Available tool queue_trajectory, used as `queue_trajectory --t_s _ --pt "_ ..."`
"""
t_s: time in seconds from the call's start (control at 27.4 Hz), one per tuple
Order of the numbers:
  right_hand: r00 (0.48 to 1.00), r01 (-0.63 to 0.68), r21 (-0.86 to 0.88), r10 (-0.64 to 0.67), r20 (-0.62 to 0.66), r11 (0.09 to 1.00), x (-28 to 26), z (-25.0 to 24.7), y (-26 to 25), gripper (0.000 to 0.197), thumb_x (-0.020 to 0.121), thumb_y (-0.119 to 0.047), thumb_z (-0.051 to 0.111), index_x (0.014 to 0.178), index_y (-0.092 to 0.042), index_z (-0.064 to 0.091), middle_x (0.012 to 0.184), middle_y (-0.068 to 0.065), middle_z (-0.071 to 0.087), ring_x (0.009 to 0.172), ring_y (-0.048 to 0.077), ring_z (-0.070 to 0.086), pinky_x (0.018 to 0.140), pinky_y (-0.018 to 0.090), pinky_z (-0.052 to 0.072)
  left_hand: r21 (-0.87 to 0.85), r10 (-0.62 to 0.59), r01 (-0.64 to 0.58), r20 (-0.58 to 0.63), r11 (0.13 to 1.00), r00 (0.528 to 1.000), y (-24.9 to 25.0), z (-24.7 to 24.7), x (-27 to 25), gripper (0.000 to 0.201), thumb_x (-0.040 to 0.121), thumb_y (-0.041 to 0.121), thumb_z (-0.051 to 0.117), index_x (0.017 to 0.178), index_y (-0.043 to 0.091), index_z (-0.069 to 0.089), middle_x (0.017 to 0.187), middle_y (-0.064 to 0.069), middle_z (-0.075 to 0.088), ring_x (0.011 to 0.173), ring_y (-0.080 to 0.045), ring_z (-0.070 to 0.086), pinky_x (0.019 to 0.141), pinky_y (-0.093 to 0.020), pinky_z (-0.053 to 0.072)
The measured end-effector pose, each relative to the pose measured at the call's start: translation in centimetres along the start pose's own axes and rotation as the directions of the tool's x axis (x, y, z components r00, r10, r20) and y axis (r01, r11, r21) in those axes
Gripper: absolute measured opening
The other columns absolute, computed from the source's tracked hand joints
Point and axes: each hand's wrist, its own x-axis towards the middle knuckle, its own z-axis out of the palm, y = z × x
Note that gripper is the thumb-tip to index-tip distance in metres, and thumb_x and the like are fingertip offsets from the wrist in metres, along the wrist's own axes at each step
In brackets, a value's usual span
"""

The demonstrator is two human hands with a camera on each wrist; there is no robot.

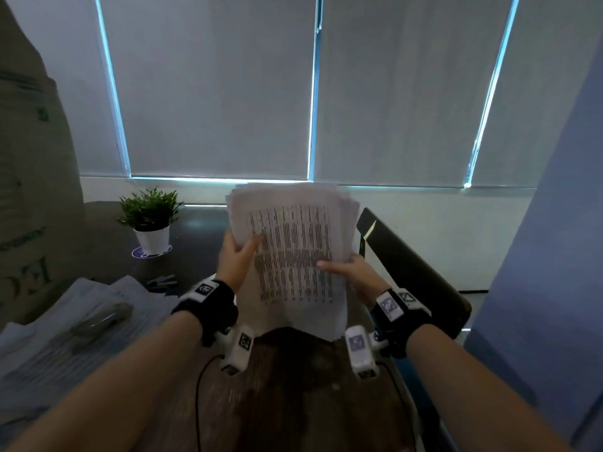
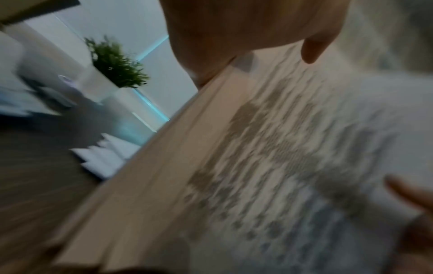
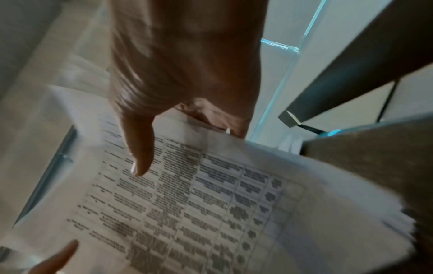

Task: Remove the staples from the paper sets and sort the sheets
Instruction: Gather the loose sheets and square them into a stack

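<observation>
A stack of printed sheets (image 1: pixel 293 243) stands almost upright over the dark table (image 1: pixel 202 236), its top edges fanned unevenly. My left hand (image 1: pixel 239 256) grips the stack's left edge with the thumb across the printed face. My right hand (image 1: pixel 346 270) pinches the right edge, thumb on the front page. The left wrist view is blurred; it shows the paper stack (image 2: pixel 257 166) edge-on under my left hand (image 2: pixel 246 37). In the right wrist view my right hand (image 3: pixel 182 74) lays its thumb on the table-printed paper stack (image 3: pixel 211 204). No staple can be made out.
Loose piles of paper (image 1: pixel 81 324) cover the table's left side, with a grey tool (image 1: pixel 101 318) lying on them. Small dark metal pieces (image 1: pixel 161 282) lie beyond the piles. A potted plant (image 1: pixel 150 216) stands at the back left, a large sack (image 1: pixel 29 190) far left, a dark chair (image 1: pixel 411 265) on the right.
</observation>
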Motion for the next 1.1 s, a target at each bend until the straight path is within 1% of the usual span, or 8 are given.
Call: queue_trajectory --t_s 0.18,0.37,0.55,0.66,0.77,0.84,0.95,1.1 --pt "0.99 0.035 0.033 -0.03 -0.136 0.999 -0.5 2.4 -0.8 0.019 0.086 -0.014 0.073 0.103 -0.011 0.067 0.093 0.001 0.072 0.083 0.013 0.069 0.064 0.018 0.057 0.02 0.001 0.001 -0.109 1.0 0.994 -0.7 1.3 -1.0 0.029 0.091 0.018 0.06 0.119 0.013 0.051 0.106 -0.004 0.064 0.094 -0.02 0.064 0.068 -0.026 0.053" --pt "0.969 0.075 0.066 -0.057 -0.242 0.995 2.2 1.8 -2.7 0.07 0.065 -0.045 0.089 0.12 -0.01 0.063 0.108 0.009 0.073 0.098 0.027 0.071 0.088 0.044 0.057 -0.043 0.108 -0.116 -0.156 0.992 0.982 3.6 1.5 0.9 0.017 0.093 0.011 0.048 0.109 0.014 0.042 0.098 -0.002 0.056 0.084 -0.017 0.059 0.069 -0.028 0.052" --pt "0.983 -0.182 0.03 0.183 -0.018 0.983 -0.9 1.9 1.0 0.044 0.076 -0.018 0.081 0.115 -0.011 0.062 0.107 0.006 0.073 0.105 0.029 0.067 0.091 0.047 0.054 0.029 -0.146 0.143 0.133 0.989 0.98 -0.9 -0.8 -0.8 0.024 0.081 0.026 0.065 0.103 0.016 0.062 0.095 -0.002 0.067 0.091 -0.026 0.064 0.079 -0.038 0.053" --pt "0.969 -0.217 0.121 0.228 -0.091 0.969 -1.2 1.9 2.7 0.06 0.064 -0.022 0.085 0.117 -0.007 0.062 0.114 0.011 0.071 0.108 0.031 0.067 0.097 0.052 0.052 0.072 -0.138 0.135 0.032 0.988 0.99 -2.6 -0.3 -1.5 0.029 0.092 0.024 0.062 0.116 0.01 0.06 0.103 -0.005 0.069 0.098 -0.024 0.066 0.087 -0.041 0.053" --pt "0.935 -0.222 0.148 0.254 -0.247 0.964 -0.8 0.8 4.5 0.079 0.051 -0.044 0.091 0.116 -0.009 0.062 0.116 0.011 0.07 0.1 0.028 0.068 0.089 0.05 0.057 0.016 -0.103 0.106 -0.145 0.994 0.984 -1.5 0.7 -1.0 0.016 0.095 0.021 0.056 0.109 0.015 0.06 0.101 -0.006 0.069 0.089 -0.02 0.067 0.082 -0.035 0.055" --pt "0.905 -0.228 0.33 0.324 -0.275 0.916 -1.6 0.3 5.5 0.057 0.065 -0.037 0.088 0.108 -0.013 0.059 0.111 0.014 0.067 0.087 0.025 0.066 0.073 0.04 0.058 -0.155 -0.137 0.101 -0.243 0.983 0.96 -0.6 1.2 -0.5 0.02 0.095 0.017 0.055 0.113 0.008 0.06 0.106 -0.01 0.068 0.093 -0.023 0.067 0.081 -0.032 0.054" --pt "0.941 -0.232 0.645 0.335 -0.041 0.729 -2.5 1.0 5.0 0.056 0.08 -0.022 0.08 0.128 -0.012 0.052 0.126 0.02 0.064 0.113 0.037 0.062 0.09 0.052 0.053 -0.326 -0.22 0.143 -0.212 0.934 0.952 -0.7 2.9 -1.0 0.025 0.096 0.016 0.055 0.12 0.01 0.056 0.113 -0.01 0.066 0.103 -0.025 0.064 0.087 -0.035 0.052" --pt "0.962 -0.098 0.685 0.244 -0.121 0.722 -1.5 -0.8 3.3 0.044 0.088 -0.003 0.066 0.13 -0.003 0.054 0.124 0.022 0.065 0.115 0.038 0.062 0.09 0.054 0.053 -0.486 -0.26 0.215 -0.026 0.847 0.965 -2.0 3.1 -0.6 0.028 0.094 0.008 0.054 0.122 0.005 0.053 0.116 -0.013 0.064 0.097 -0.026 0.065 0.079 -0.035 0.056"
